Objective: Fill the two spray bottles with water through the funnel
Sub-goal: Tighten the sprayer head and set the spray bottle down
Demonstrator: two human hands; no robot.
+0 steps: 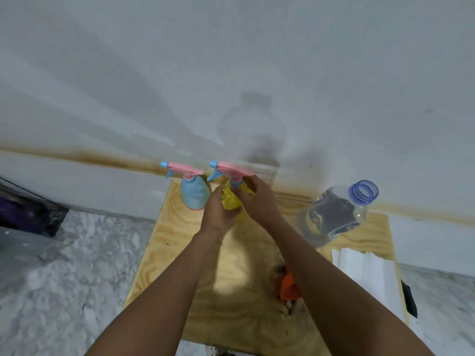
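Where the hands meet: at the yellow bottle [231,204], upright at the far edge of the table [180,253], close to the wall [257,60].
Left hand [218,214]: curled round the yellow bottle's body from the left and front, gripping it.
Right hand [258,199]: fingers curled at the yellow bottle's neck, pinching the collar just under the pink trigger head [232,169], which sits on the bottle.
Blue bottle [193,195]: upright just left of the yellow one, its own pink head on; no hand touches it. Whether the two bottles touch cannot be told.
Funnel [289,286]: orange, lying on the table nearer the person, well apart from both spray bottles.
Water bottle [331,214]: large, clear, uncapped, partly full, on the table to the right of the hands; its open mouth has a blue ring.
Paper [365,268]: white sheets at the table's right edge, near the water bottle's base.
In the way: the right forearm crosses over the funnel and hides part of it; both hands cover much of the yellow bottle's body.
Dark thing [410,299]: beside the paper at the right edge; too little shows to tell what it is.
Bag [28,214]: dark, on the marbled floor [90,265] at far left, against the wall.
Stain [102,159]: a brown band running along the wall behind the table.
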